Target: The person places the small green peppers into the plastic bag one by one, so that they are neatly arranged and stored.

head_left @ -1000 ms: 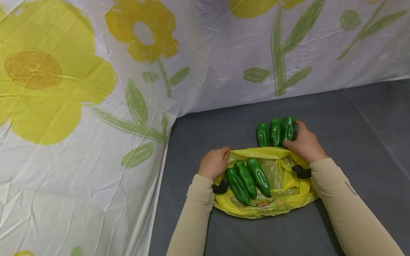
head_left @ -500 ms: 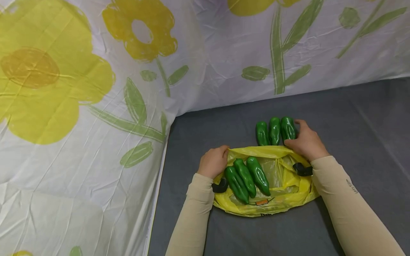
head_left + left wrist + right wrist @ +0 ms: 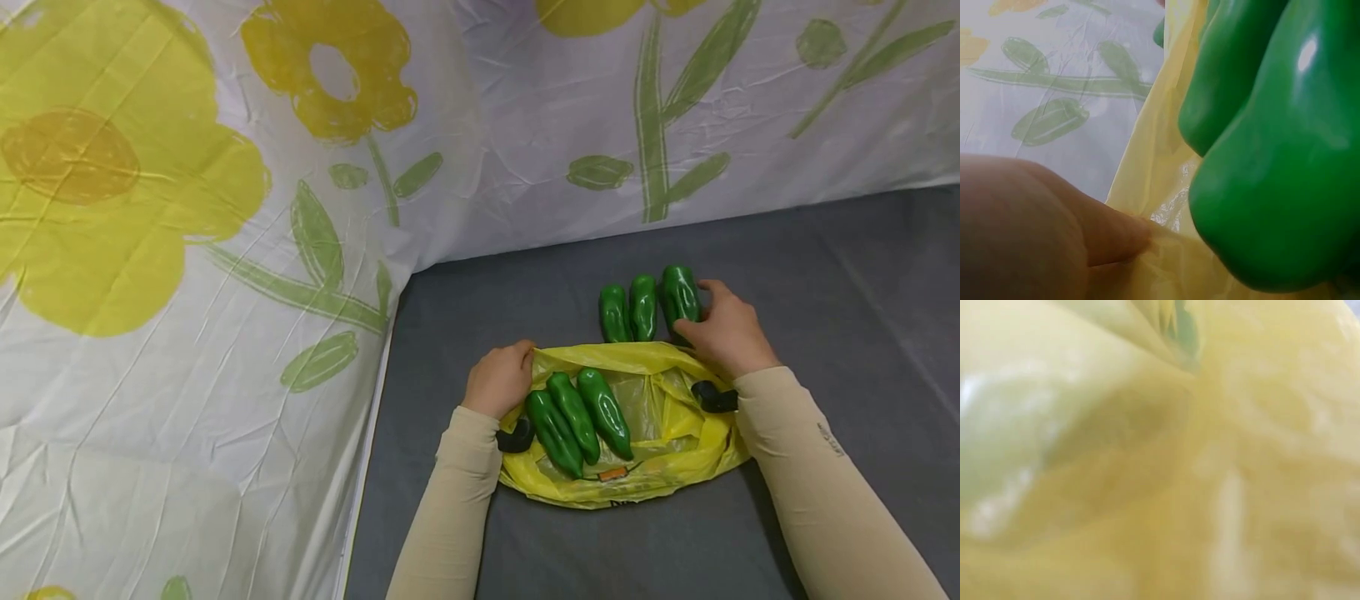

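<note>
In the head view, my left hand [image 3: 498, 382] pinches the left rim of a yellow plastic bag [image 3: 630, 357]; the left wrist view shows the thumb pressed on the film. Three glossy green peppers [image 3: 606, 414] lie side by side in the bag's mouth. Beyond its far rim, my right hand [image 3: 729, 332] grips another green pepper [image 3: 681, 293] between thumb and fingers. Two more green peppers [image 3: 615, 312] stand just left of that one, their lower ends hidden by the bag. Yellow film fills the right wrist view and hides the right hand there.
The bag lies on a dark grey tabletop [image 3: 847, 333]. A white cloth with printed flowers [image 3: 510, 183] hangs along the back and the left side. Black wrist straps [image 3: 712, 397] overlap the bag's edges.
My right hand has shifted slightly right, and the pepper in it has moved up and right, apart from the two beside it. The left hand stays at the rim.
</note>
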### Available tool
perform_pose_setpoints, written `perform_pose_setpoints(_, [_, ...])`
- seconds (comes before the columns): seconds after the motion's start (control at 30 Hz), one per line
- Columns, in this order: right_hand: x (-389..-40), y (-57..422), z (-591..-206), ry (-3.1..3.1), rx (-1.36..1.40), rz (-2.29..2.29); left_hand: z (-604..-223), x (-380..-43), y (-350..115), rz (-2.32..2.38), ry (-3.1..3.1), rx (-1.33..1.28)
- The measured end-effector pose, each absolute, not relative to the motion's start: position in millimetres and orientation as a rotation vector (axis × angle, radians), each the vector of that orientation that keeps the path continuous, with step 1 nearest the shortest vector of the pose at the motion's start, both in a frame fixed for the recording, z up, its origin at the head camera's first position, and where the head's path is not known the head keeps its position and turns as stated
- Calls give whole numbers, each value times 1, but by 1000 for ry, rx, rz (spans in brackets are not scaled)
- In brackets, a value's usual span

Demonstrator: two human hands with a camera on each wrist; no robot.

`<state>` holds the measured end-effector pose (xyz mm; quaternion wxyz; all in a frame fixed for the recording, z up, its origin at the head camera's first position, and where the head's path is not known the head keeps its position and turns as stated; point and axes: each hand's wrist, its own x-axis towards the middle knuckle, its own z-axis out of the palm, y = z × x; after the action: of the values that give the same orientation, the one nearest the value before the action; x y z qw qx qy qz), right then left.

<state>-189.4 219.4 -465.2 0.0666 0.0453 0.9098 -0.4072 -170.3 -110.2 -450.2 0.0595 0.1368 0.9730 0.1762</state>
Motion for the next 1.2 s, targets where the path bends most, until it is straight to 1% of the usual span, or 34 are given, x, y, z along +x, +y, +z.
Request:
perform_pose_setpoints(0.53, [-181, 213, -440, 2783, 122, -1229, -452, -170, -109, 501, 2958, 402])
perform_pose_setpoints(0.93, [-172, 192, -419, 2723, -63, -1190, -456, -171, -109, 500, 2961, 374])
perform_pose_setpoints(1.2, [-163, 180, -405, 2709, -137, -1147, -458, -174, -111, 500, 2977, 374])
